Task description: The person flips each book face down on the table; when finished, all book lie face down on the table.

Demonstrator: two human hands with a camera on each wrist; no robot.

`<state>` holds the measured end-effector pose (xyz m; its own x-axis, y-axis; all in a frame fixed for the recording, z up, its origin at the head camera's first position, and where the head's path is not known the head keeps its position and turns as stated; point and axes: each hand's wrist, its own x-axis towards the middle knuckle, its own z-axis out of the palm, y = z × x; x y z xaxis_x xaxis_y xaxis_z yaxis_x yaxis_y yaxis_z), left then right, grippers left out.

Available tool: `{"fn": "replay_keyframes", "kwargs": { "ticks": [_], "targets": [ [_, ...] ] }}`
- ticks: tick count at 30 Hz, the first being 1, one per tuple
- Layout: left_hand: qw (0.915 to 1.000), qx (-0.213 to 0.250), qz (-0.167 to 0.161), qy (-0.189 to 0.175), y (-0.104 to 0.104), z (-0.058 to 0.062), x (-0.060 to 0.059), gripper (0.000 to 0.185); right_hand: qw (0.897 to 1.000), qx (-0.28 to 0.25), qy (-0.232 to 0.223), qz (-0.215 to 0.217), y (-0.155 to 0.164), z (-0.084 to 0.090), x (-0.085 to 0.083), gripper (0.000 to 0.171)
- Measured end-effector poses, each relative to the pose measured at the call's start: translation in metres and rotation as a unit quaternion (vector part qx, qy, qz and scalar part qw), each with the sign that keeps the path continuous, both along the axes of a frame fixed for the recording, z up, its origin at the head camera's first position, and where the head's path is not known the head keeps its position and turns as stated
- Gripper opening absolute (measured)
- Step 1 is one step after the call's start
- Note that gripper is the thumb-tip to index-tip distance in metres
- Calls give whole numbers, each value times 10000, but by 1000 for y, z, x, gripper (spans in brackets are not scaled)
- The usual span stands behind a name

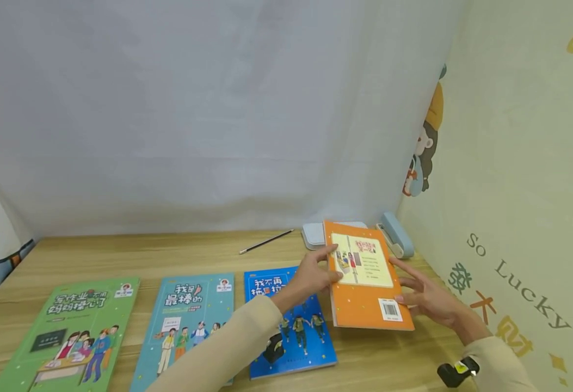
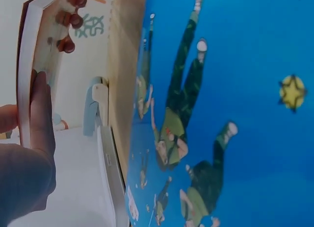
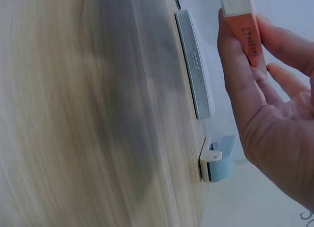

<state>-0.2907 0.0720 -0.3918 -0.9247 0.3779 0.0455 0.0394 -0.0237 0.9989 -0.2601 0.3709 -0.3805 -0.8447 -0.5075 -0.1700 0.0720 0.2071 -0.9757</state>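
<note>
An orange book (image 1: 367,283), back cover up with a barcode at its near corner, is held just above the wooden desk (image 1: 168,256) at the right. My left hand (image 1: 315,275) pinches its left edge; in the left wrist view the fingers (image 2: 41,114) lie along the page edge (image 2: 24,65). My right hand (image 1: 423,296) holds the right edge, thumb and fingers on either side of the spine (image 3: 243,25). A blue book (image 1: 310,348) lies flat beneath my left forearm and fills the left wrist view (image 2: 235,109).
A teal book (image 1: 188,321) and a green book (image 1: 75,332) lie in a row to the left. Behind the orange book sit a flat white device (image 1: 313,234), a pale blue stapler (image 1: 396,234) and a dark pencil (image 1: 266,241). A decorated wall (image 1: 511,190) closes the right side.
</note>
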Motion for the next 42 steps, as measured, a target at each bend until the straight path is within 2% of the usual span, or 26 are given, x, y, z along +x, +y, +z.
{"fn": "replay_keyframes", "kwargs": {
  "ticks": [5,14,19,28,39,42],
  "targets": [
    [9983,-511,240,-158,11,-5,4,70,9993,351,51,69,10,2,1,89],
    [9945,-918,259,-424,28,-19,12,69,9977,619,-211,198,26,-2,-2,84],
    [9902,-1238,408,-504,34,-21,13,69,9963,787,-263,206,30,-2,-2,81],
    [9807,-1719,476,-800,44,-25,13,69,9932,1121,-313,54,34,-13,-3,79],
    [9739,-2185,278,-539,43,-22,11,68,9886,1495,-191,-36,32,-16,-4,79],
    [9715,-2315,241,-449,43,-21,12,67,9838,1786,-52,-125,29,-16,-4,78]
  ]
}}
